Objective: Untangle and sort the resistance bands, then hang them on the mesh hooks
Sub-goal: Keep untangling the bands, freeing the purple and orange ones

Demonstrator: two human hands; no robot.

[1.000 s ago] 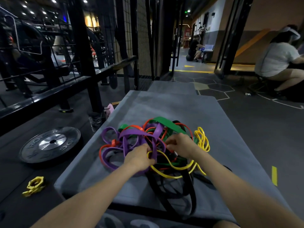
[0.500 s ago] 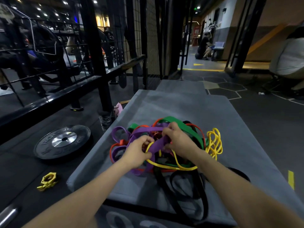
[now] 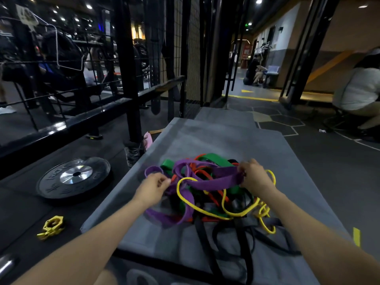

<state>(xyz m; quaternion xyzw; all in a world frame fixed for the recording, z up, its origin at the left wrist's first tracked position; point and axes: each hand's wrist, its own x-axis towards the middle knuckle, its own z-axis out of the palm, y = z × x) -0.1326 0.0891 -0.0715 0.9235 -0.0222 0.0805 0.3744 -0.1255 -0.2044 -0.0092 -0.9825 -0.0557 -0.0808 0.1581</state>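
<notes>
You stood in a dim gym lit by small ceiling spotlights (image 3: 89, 6). The dark rubber floor (image 3: 329, 165) carried pale hexagon outlines and yellow tape lines further down the corridor. To your left ran a black steel rack (image 3: 127, 79) with a wire mesh panel (image 3: 192, 58) beyond it. A black weight plate (image 3: 74, 177) lay flat on the floor, with a yellow barbell collar (image 3: 51, 225) nearer you. A grey padded surface (image 3: 226, 136) stretched ahead. At right, a seated person in a white top (image 3: 357, 89) sat before a tan wall (image 3: 353, 38).
</notes>
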